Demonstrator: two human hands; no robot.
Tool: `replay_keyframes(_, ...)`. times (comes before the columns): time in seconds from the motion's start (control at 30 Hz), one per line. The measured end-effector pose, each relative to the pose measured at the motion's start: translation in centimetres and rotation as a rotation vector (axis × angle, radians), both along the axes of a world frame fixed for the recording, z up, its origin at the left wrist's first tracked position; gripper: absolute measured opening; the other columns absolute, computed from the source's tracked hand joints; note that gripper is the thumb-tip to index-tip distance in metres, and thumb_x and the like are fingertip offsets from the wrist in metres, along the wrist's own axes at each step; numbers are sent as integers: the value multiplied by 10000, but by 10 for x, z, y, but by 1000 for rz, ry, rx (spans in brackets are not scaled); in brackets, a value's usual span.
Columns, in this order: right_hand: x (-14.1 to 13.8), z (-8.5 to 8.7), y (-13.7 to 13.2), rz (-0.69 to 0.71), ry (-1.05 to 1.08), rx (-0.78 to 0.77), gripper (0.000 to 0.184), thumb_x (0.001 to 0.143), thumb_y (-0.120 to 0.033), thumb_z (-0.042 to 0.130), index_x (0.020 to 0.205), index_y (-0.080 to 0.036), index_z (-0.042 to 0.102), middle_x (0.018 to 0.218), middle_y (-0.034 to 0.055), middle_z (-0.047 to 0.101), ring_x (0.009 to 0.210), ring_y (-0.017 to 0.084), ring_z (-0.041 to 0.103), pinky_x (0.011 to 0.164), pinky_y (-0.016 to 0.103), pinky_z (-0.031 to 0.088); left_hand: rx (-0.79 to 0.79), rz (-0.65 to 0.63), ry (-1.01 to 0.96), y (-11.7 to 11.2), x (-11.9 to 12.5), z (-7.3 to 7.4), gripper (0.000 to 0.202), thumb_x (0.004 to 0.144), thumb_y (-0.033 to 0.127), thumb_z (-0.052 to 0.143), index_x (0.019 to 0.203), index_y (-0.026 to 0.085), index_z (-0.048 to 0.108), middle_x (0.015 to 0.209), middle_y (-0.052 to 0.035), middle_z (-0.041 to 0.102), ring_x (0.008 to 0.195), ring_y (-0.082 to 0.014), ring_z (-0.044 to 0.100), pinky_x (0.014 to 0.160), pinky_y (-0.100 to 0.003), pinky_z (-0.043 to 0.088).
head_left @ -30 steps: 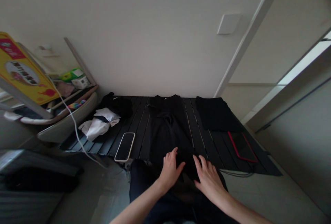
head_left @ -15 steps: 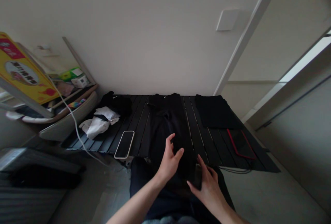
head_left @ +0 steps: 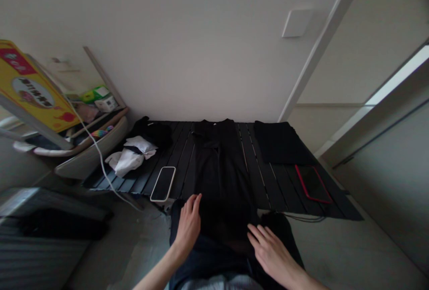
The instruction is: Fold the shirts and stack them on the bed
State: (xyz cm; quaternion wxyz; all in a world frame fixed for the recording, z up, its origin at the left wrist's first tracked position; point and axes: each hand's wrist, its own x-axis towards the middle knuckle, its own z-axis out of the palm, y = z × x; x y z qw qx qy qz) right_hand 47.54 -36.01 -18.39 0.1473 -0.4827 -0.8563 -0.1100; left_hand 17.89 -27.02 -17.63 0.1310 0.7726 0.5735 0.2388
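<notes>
A long black garment (head_left: 219, 165) lies lengthwise over the middle of the table, a small pale label at its far end. Its near part drops over the table's front edge onto my lap, where dark cloth hides the outline. My left hand (head_left: 189, 218) is at the garment's near left side, fingers together and bent onto the cloth, thumb hidden. At the near right side, my right hand (head_left: 266, 247) has its fingers closed on the fabric, the thumb tucked out of sight.
The black slatted table (head_left: 182, 147) stands against a wall. On it are a white-rimmed phone (head_left: 163, 184), a red-framed phone (head_left: 313, 183), folded black cloth (head_left: 279, 142) and a black-and-white clothing heap (head_left: 132, 156). A white cable (head_left: 100, 160) hangs at left.
My left hand has moved left and toward me, from above the garment to its near left side. My right hand has shifted slightly nearer. The garment's near part lies flatter and wider.
</notes>
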Motion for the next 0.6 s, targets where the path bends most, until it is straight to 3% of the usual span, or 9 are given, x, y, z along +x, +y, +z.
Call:
replay_keyframes(0.07,11,8,4,98,-54,-76,527,796,-132,486,1317,-196,533,1347,64,567,1106,224,573,934,371,464,115,-16,195,8,-23,-8,750,767,-32,356,1468,232,315,1425,-120,436,1328,-256,389,1063,-478,357)
replay_keyframes(0.17,33,23,24,133,-130,-104,756,771,-20,426,1471,-274,301,1516,21,356,1230,233,499,989,420,447,135,-191,391,22,-44,-10,805,761,-47,351,1490,282,256,1531,-63,325,1413,-239,267,1116,-457,282)
replay_keyframes(0.27,49,26,53,50,-165,-65,914,724,104,332,1458,-430,227,1539,-79,283,1328,236,410,1023,499,423,49,-346,429,33,-41,-6,849,764,-65,323,1477,388,236,1538,34,293,1429,-201,230,1154,-458,205)
replay_keyframes(0.37,54,20,80,63,-141,-83,946,729,136,299,1432,-492,222,1531,-112,284,1376,224,337,1054,538,388,-19,-429,369,42,-26,2,831,786,-59,327,1463,419,256,1522,54,317,1424,-197,241,1163,-485,168)
replay_keyframes(0.5,48,20,106,294,-101,-155,827,776,83,349,1456,-380,261,1517,-31,334,1388,220,311,1058,521,382,-108,-614,291,54,-12,22,755,825,-16,345,1463,380,274,1521,24,325,1427,-189,230,1165,-480,138)
replay_keyframes(0.6,42,32,115,418,-16,-277,760,746,44,388,1433,-278,359,1439,34,466,1347,209,387,1090,541,314,-173,-723,199,58,-13,39,791,765,-34,355,1454,353,312,1496,6,381,1412,-176,276,1167,-472,123)
